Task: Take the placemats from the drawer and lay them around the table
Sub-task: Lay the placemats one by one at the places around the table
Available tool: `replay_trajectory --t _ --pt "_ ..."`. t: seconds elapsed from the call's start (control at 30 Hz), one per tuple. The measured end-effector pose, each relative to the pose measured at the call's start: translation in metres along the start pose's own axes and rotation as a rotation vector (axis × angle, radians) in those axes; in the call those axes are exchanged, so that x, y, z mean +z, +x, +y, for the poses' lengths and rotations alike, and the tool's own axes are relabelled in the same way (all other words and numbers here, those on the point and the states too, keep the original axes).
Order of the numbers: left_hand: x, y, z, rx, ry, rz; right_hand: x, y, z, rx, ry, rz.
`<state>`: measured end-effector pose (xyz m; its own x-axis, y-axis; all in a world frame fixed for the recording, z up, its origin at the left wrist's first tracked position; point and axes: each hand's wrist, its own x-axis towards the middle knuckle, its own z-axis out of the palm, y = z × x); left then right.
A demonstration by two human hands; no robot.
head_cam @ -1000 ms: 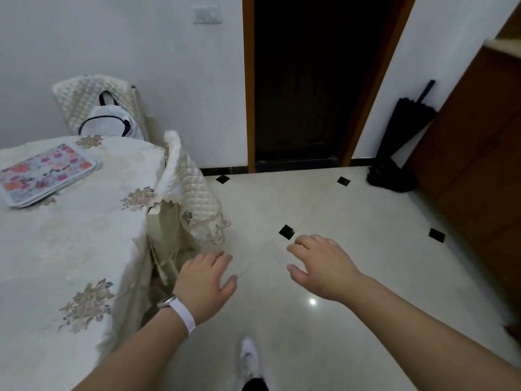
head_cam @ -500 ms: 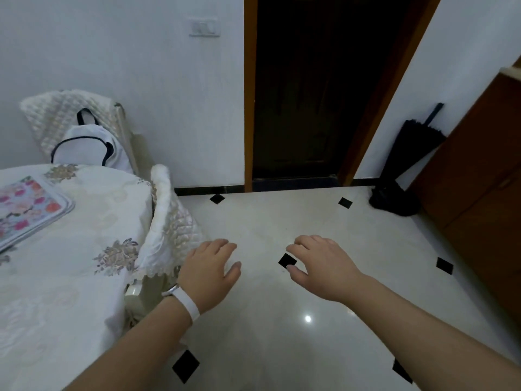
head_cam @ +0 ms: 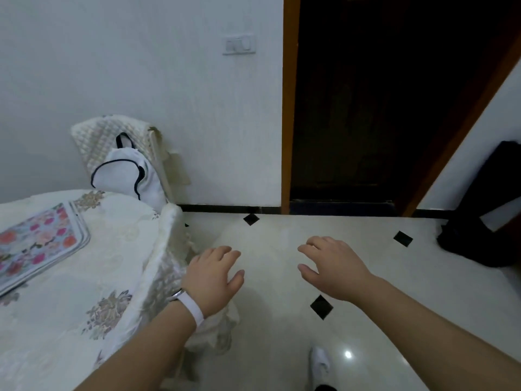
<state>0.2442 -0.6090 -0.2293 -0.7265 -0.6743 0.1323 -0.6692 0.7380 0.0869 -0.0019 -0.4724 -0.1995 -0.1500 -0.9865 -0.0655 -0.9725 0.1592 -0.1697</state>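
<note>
Head view, hands between steps. Compared with the frames of the preceding second, the view has swung: the floral placemat [head_cam: 42, 244] lies again at the left edge of the frame, on the cloth-covered bench [head_cam: 112, 277], after sliding nearly out of sight, and the brown cabinet that stood at the right edge is no longer visible. Both hands have kept the same posture throughout. The left hand [head_cam: 214, 277], with a white band at the wrist, hovers at centre frame just beside the bench edge, over the quilted chair cover [head_cam: 169, 275]; the right hand [head_cam: 335, 266] hovers over the tiled floor [head_cam: 394, 292] right of centre. The fingers [head_cam: 310, 246] of both hands are loosely spread and grip nothing. Judged from this, at least one placemat is already laid and the person is walking round the bench empty-handed, either toward the drawer or to the next place. The drawer is not in view, nor any further placemats. The placemat is cut off by the left frame edge; it appears to have a layered border, and whether it is one mat or a stack cannot be told. A white bag [head_cam: 132, 176] rests on the far chair at upper left; a dark object at the right edge is cropped and unidentifiable.
</note>
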Motion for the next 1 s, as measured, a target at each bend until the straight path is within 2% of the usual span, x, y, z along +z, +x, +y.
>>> replay_trajectory --t 0.27,0.4,0.73,1.0 --pt "-0.003 0.104 0.02 -0.13 0.057 0.023 -0.031 0.118 0.103 -0.155 0.01 -0.021" --pt "-0.006 0.123 0.013 -0.158 0.1 0.024 -0.035 0.166 0.118 -0.209 0.045 -0.028" --pt "0.001 0.153 -0.074 -0.414 0.104 0.012 -0.027 0.297 0.059 -0.483 0.025 -0.083" --pt "0.034 0.18 -0.197 -0.662 -0.061 0.08 -0.033 0.424 -0.006 -0.58 -0.055 -0.113"
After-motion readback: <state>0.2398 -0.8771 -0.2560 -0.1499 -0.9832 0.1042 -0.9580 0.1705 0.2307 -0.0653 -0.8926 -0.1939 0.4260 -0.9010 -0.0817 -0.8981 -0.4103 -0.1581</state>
